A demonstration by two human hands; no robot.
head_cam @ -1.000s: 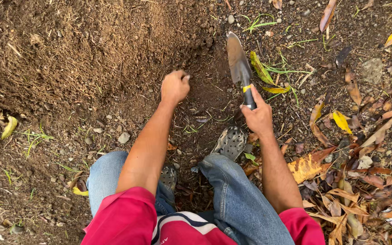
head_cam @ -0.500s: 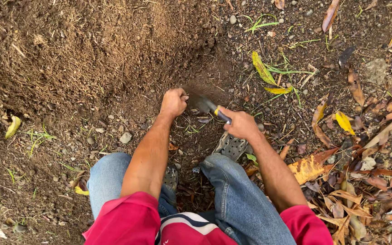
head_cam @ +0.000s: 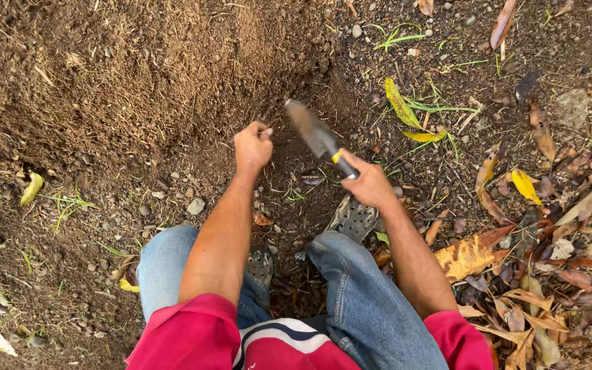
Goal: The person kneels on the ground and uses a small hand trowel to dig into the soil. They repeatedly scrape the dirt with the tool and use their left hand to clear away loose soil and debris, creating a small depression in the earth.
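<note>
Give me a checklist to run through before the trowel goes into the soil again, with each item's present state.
1. Right hand closed around the trowel handle: ok.
2. Trowel blade raised off the ground, tip over the dug soil: ok.
3. Left hand apart from the blade: ok, though it rests close by on the soil.
4. What the left hand's closed fingers hold: cannot tell.
5. Shoes behind the blade: ok.
6. Stones buried where the blade points: cannot tell.
</note>
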